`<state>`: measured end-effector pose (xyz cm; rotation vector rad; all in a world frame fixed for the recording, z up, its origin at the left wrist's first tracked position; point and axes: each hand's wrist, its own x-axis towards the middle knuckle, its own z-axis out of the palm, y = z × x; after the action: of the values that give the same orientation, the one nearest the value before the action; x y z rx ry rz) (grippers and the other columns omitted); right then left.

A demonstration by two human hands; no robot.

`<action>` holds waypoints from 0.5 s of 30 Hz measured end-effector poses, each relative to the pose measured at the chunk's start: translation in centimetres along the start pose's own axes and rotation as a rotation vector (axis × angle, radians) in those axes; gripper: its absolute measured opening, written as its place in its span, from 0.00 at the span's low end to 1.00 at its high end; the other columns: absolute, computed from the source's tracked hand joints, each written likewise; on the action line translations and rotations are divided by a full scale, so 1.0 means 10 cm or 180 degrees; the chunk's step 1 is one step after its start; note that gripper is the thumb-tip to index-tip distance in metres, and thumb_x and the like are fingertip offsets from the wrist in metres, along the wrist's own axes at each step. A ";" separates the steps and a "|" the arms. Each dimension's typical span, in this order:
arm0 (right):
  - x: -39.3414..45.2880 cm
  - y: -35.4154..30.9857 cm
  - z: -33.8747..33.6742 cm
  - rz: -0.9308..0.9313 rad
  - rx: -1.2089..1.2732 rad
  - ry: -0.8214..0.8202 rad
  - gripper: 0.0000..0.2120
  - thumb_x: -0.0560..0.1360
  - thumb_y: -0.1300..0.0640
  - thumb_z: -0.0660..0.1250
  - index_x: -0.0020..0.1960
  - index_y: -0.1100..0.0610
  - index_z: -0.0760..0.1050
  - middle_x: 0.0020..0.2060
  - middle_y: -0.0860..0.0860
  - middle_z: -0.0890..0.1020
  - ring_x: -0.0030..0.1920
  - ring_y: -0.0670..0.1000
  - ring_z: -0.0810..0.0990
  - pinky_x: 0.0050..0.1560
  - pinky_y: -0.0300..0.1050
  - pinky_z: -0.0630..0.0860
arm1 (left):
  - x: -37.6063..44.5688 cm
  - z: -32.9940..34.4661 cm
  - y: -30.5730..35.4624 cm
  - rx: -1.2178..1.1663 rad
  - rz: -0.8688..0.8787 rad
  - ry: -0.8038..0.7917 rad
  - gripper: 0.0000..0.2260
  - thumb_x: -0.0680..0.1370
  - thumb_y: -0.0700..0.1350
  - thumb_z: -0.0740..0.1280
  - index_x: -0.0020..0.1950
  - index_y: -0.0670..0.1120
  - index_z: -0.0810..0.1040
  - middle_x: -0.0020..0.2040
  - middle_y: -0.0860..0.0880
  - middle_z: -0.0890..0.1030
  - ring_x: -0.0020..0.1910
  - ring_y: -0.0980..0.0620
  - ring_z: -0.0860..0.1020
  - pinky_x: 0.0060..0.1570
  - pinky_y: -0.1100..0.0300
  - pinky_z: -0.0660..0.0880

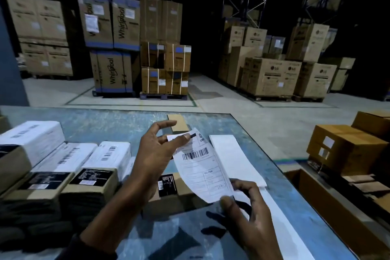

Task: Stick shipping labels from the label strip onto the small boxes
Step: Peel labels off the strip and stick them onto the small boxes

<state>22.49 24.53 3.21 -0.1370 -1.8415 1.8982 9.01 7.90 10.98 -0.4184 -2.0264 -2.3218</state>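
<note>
A white shipping label (200, 172) with a barcode is held above the blue table. My left hand (156, 150) pinches its top corner between thumb and finger. My right hand (247, 207) pinches its lower edge together with the white label strip (236, 158), which runs up to the right and trails down over the table. Several small boxes (90, 183) stand in rows at the left; some carry white labels on top (109, 154). Another small box (168, 188) with a black sticker lies under the label, between my hands.
The blue table (126, 124) ends at the right around an open cardboard carton (329, 207). Brown boxes (346, 148) sit on the floor at the right. A small brown piece (178, 122) lies at the far table edge. Pallets of large cartons (164, 67) stand beyond.
</note>
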 end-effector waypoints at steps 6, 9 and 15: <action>0.11 0.02 0.08 -0.0348 -0.0215 0.0129 0.14 0.75 0.58 0.74 0.31 0.59 0.82 0.44 0.48 0.87 0.44 0.44 0.87 0.39 0.31 0.78 | 0.17 -0.10 -0.13 0.0063 -0.0142 -0.0099 0.18 0.77 0.44 0.77 0.65 0.53 0.79 0.49 0.48 0.89 0.50 0.49 0.88 0.47 0.58 0.78; 0.13 0.09 0.09 -0.0371 -0.0320 0.0080 0.12 0.72 0.56 0.74 0.31 0.57 0.81 0.46 0.48 0.87 0.49 0.45 0.87 0.41 0.30 0.77 | 0.24 -0.13 -0.20 0.0141 -0.0229 -0.0111 0.17 0.77 0.45 0.78 0.64 0.53 0.80 0.48 0.48 0.89 0.46 0.52 0.88 0.43 0.61 0.77; 0.16 0.22 0.01 -0.0182 -0.0122 0.0317 0.15 0.70 0.56 0.81 0.30 0.59 0.80 0.49 0.50 0.88 0.43 0.51 0.87 0.37 0.40 0.80 | 0.34 -0.13 -0.28 0.0472 -0.0205 -0.0261 0.13 0.78 0.45 0.76 0.61 0.53 0.81 0.44 0.50 0.89 0.43 0.57 0.87 0.42 0.65 0.76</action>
<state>20.44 25.15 1.49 -0.1864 -1.7970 1.7856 4.98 7.59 8.87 -0.4546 -2.2638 -2.2035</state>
